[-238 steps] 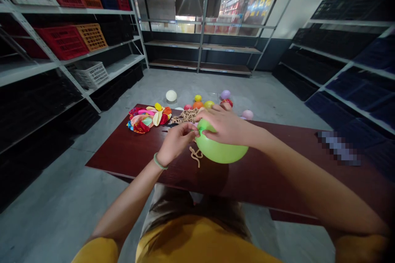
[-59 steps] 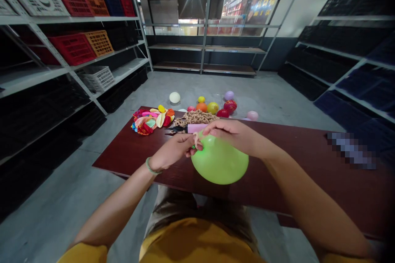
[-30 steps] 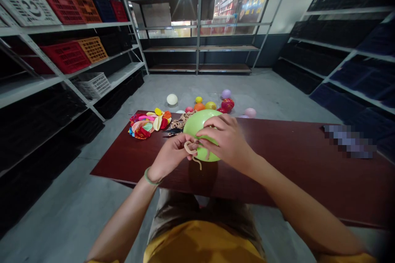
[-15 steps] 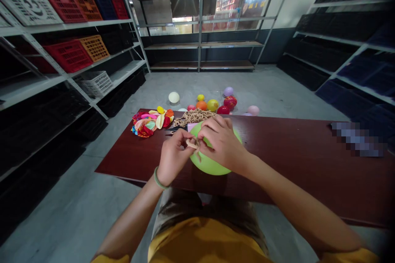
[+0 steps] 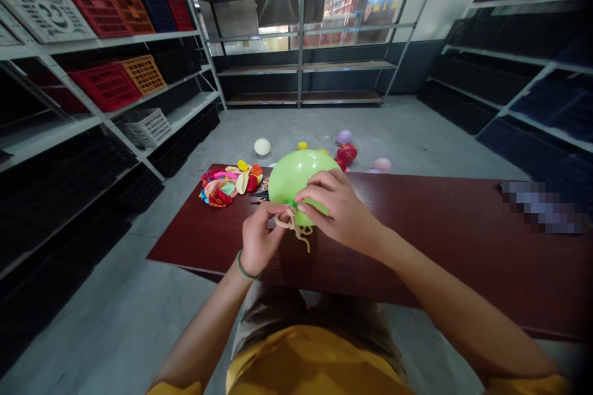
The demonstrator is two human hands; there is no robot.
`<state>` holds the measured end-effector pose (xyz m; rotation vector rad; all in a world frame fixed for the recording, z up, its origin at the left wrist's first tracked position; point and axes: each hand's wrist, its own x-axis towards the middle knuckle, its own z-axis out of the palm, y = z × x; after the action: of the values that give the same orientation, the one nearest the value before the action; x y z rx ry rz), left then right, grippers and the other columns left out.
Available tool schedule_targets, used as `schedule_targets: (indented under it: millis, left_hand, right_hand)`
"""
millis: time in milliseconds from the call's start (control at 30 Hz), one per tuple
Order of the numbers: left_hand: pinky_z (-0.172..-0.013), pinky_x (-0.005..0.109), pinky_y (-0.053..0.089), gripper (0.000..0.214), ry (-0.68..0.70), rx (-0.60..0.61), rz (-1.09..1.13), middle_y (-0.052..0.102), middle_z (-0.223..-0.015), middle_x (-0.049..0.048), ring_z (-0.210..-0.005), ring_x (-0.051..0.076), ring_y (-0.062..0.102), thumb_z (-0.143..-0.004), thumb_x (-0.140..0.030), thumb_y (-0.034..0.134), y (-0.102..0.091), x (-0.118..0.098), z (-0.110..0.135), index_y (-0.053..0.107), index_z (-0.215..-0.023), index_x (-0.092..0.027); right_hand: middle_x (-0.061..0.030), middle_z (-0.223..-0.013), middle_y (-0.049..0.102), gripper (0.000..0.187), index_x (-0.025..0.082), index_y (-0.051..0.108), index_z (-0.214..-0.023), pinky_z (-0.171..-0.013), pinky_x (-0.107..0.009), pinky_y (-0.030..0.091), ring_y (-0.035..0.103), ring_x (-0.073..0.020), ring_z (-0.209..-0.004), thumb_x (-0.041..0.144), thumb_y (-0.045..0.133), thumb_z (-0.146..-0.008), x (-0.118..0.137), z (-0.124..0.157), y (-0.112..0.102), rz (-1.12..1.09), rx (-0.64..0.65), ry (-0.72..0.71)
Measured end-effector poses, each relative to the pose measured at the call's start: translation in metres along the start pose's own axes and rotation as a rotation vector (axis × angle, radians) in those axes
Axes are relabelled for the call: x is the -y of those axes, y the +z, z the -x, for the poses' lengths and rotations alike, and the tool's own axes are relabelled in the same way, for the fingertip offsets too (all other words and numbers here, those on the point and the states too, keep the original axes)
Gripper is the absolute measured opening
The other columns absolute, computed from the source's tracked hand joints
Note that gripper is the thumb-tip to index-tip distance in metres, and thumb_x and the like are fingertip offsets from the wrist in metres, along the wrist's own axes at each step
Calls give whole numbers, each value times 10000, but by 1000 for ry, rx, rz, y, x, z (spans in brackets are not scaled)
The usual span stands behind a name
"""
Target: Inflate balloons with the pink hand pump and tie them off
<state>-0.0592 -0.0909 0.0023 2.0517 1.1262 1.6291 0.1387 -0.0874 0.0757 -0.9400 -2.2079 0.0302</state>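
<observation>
The left hand (image 5: 260,236), fingers closed, pinches a looped tan cord (image 5: 291,220) while the right hand (image 5: 341,211), fingers pinched, grips a green balloon (image 5: 295,175) by the neck above the worktop (image 5: 440,234), hiding part of its far edge; deflated balloons (image 5: 228,185) lie heaped by the far left corner.

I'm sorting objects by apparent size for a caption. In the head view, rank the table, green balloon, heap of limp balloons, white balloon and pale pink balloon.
1. Table
2. Green balloon, nearest of the balloons to the camera
3. Heap of limp balloons
4. White balloon and pale pink balloon: too alike to rank
</observation>
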Motion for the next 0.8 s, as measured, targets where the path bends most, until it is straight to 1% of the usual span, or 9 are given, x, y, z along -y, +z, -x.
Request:
schedule_targets:
  millis: [67, 167, 300, 400, 500, 633, 733, 800]
  left_hand:
    - [-674, 215, 519, 84, 17, 11, -23, 728, -824, 19, -718, 128, 678, -902, -269, 654, -1, -2, -1, 684, -942, -202]
    - [-657, 203, 507, 76, 35, 19, -50, 730, -822, 12, -703, 122, 678, -889, -263, 673, -2, -4, -2, 682, -936, -204]
    - [-654, 204, 508, 94, -11, 44, -60, 733, -838, 15, -709, 125, 681, -882, -277, 682, -3, -3, -6, 678, -939, -202]
    - [-654, 206, 513, 117, -46, 73, -42, 739, -846, 19, -717, 129, 687, -880, -303, 685, -4, -3, -10, 683, -936, -200]
    - [-698, 215, 531, 124, -69, 89, 0, 746, -864, 24, -763, 139, 705, -883, -313, 683, -4, -4, -12, 692, -934, -200]
    - [-758, 245, 547, 114, -110, 83, 52, 755, -898, 31, -830, 160, 724, -892, -290, 670, -2, -3, -11, 683, -964, -202]
    - [-752, 256, 547, 117, -145, 76, 59, 755, -921, 43, -846, 172, 724, -896, -290, 661, -2, -2, -10, 668, -968, -198]
    - [-731, 252, 539, 114, -161, 78, 56, 750, -911, 41, -822, 168, 716, -905, -297, 646, -2, -3, -9, 658, -960, -198]
  right_hand:
    - [-61, -950, 598, 157, 217, 716, -939, -896, -413, 402, 493, -234, -924, 313, 592, -952, -1, -1, 0, 10, 44, -9]
    - [-55, -940, 620, 158, 227, 740, -927, -870, -400, 391, 488, -232, -916, 325, 618, -945, -2, -2, 3, -11, 70, -2]
    - [-32, -890, 638, 139, 236, 735, -885, -846, -379, 365, 504, -217, -889, 301, 628, -945, -4, -4, 5, -16, 91, -10]
    - [-31, -863, 624, 186, 212, 700, -841, -818, -363, 368, 503, -212, -868, 287, 586, -967, -5, -6, 3, -6, 106, -21]
    - [-47, -865, 598, 197, 183, 646, -827, -787, -351, 389, 490, -211, -843, 243, 532, -976, -4, -8, 1, 21, 110, -48]
    - [-73, -875, 568, 203, 167, 592, -818, -780, -371, 404, 473, -222, -826, 190, 463, -973, -2, -9, 0, 144, 105, -83]
    - [-86, -883, 559, 214, 161, 585, -836, -776, -381, 411, 464, -229, -819, 184, 428, -979, -2, -7, 1, 224, 93, -107]
    - [-86, -876, 553, 212, 161, 582, -833, -771, -379, 415, 463, -231, -817, 179, 427, -977, -3, -6, 0, 249, 83, -121]
